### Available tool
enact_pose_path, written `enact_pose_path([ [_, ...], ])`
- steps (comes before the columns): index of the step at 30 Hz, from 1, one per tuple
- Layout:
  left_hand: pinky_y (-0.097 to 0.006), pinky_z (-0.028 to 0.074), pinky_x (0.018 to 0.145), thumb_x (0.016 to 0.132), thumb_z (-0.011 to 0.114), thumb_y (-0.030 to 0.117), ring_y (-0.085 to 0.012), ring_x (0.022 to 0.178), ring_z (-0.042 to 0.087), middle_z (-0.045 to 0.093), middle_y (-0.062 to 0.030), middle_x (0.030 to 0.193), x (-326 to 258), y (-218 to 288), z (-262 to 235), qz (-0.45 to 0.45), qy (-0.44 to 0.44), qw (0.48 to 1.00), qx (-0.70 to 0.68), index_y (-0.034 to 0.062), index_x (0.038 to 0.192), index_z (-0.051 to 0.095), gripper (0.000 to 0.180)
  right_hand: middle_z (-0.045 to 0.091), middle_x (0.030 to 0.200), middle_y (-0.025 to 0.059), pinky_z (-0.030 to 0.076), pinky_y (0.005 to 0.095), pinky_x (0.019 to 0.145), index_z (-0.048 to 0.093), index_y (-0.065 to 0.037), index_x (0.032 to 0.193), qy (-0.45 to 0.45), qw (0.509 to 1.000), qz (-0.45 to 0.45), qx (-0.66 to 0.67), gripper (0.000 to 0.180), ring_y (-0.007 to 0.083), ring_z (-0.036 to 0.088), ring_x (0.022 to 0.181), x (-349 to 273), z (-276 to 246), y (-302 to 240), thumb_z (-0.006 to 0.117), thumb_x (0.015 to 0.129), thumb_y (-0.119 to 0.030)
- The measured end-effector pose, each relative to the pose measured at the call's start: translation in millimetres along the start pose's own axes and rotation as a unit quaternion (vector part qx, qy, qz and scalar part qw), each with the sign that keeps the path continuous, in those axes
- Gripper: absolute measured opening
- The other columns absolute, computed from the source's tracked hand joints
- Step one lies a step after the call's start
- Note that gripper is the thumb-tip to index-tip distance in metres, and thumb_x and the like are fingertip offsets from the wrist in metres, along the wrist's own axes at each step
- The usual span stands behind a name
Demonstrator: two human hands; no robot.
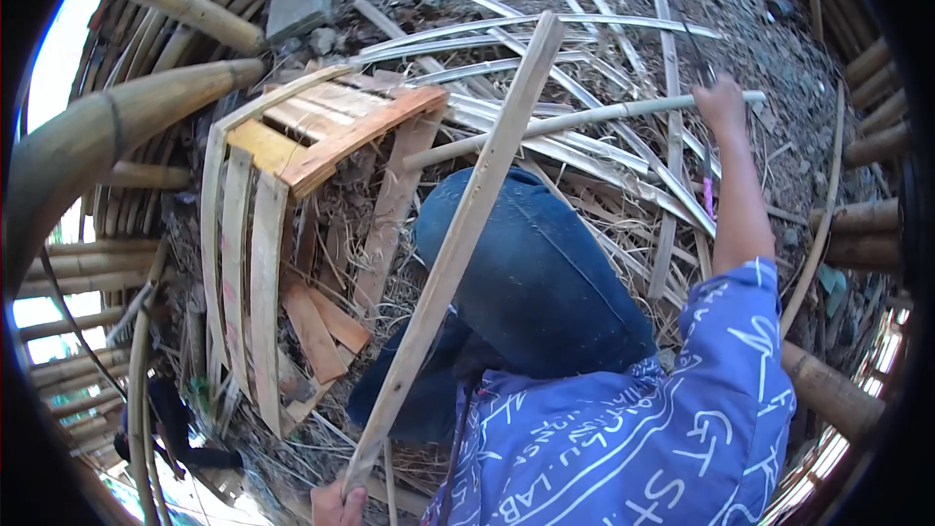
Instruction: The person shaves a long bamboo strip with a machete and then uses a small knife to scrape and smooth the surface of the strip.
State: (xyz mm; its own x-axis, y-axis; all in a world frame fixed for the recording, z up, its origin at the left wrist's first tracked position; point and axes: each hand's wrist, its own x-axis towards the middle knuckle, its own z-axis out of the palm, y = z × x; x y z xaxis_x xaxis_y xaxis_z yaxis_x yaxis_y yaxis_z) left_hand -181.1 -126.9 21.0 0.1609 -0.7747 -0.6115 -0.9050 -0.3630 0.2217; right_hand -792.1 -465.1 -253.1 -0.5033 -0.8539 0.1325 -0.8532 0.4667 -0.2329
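Observation:
My left hand (338,505), at the lower edge, is closed around the near end of a long wooden batten (458,248). The batten slants up across my bent knee, its far end raised over the strips on the ground. My right hand (721,107), arm stretched out to the right, is closed on a long, thin, dark tool (697,51); its exact kind is unclear. Close by the right hand, a pale round pole (604,115) runs leftward behind the batten. Left of my knee stands a slatted wooden crate (263,234), tilted, with an orange-brown board along its upper edge.
Split bamboo strips (623,170) lie crossed over the ground ahead, among shavings. Short wooden pieces (317,326) rest by the crate. A grey block (299,8) sits at the far left. Thick bamboo poles (68,161) form walls on both sides. Someone in dark clothing (175,424) is at lower left.

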Motion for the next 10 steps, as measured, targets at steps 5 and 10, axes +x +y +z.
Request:
enact_pose_path([
  [5, -0.043, 0.04, 0.061, 0.09, 0.059, 0.027, -0.0269, 0.059, 0.051, 0.059, -0.009, 0.065, 21.4, -3.6, 2.0, -0.113, -0.071, 0.978, -0.162, 0.004, 0.093, 0.066, 0.025, 0.063, 0.063, 0.0193, 0.047, 0.0399, 0.059, 0.064, 0.002, 0.069, -0.056, 0.985, 0.056, 0.155, 0.027, 0.0305, 0.064, 0.062, -77.6, -7.9, -30.8, 0.064, 0.07, -0.025],
  [10, -0.037, 0.044, 0.049, 0.088, 0.064, 0.037, -0.0235, 0.052, 0.063, 0.061, -0.013, 0.058, 38.5, -81.8, 13.4, 0.023, -0.077, 0.983, -0.167, 0.0018, 0.083, 0.06, 0.035, 0.066, 0.066, 0.0155, 0.048, 0.0367, 0.061, 0.067, -0.003, 0.073, -0.114, 0.973, 0.039, 0.197, 0.022, 0.0264, 0.065, 0.063, -111.2, -11.9, -62.1, 0.065, 0.067, -0.024],
])
